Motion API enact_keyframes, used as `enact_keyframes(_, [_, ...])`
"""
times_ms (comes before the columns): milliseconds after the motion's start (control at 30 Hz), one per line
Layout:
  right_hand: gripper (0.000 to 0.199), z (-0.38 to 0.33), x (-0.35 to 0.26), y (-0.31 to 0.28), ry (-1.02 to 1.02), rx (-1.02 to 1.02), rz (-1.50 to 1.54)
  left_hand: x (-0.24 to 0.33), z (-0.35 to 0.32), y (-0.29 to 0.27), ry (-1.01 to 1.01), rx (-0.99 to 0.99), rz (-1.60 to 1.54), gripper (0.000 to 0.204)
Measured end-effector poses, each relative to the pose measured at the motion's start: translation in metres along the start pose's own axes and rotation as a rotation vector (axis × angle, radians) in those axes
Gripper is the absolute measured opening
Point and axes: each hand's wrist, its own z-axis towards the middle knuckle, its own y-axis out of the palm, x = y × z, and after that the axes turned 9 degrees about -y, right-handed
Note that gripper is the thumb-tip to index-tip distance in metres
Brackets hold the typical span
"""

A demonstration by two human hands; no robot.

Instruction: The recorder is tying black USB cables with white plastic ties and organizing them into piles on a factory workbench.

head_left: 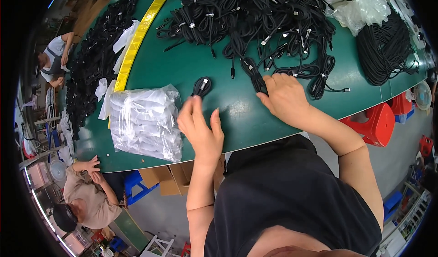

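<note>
A small coiled black cable [202, 87] with a pale metal plug lies on the green table. My left hand [200, 130] has its fingertips at the near end of that coil, the thumb spread well apart. To the right, my right hand [286, 97] closes its thumb and fingers on the near end of another bundled black cable [252, 72]. The far end of this bundle reaches toward a large heap of black cables [255, 13] with metal plugs. Under the right hand, the bundle's end is hidden.
A clear bag of white packets [145, 122] stands left, beside yellow tape [137, 42]. Beyond the tape lie more black cables [98, 51]. A big cable coil [383, 49] and clear plastic bags [360, 6] sit right. Red stools [376, 124] stand below. Two people work at left.
</note>
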Motion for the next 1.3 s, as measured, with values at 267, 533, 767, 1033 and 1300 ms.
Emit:
enact_keyframes(267, [0.029,0.001,-0.022,-0.024,0.162,-0.147,0.985,0.035,-0.003,0.006,-1.167,-0.784,-1.721,0.036])
enact_keyframes(533, [0.023,-0.010,-0.031,-0.030,-0.060,0.002,0.619,0.026,-0.009,0.013,-1.016,-0.634,-1.878,0.036])
enact_keyframes(767, [0.022,0.001,-0.032,-0.032,-0.285,0.049,0.327,0.029,-0.017,0.015,-1.017,-0.529,-1.951,0.033])
enact_keyframes(1033, [0.019,0.010,-0.029,-0.031,-0.313,0.169,0.422,0.025,-0.009,0.005,-0.901,-0.562,-2.054,0.035])
enact_keyframes(1300, [0.014,0.009,-0.039,-0.036,-0.297,0.156,0.500,0.027,-0.011,0.004,-0.872,-0.545,-1.999,0.035])
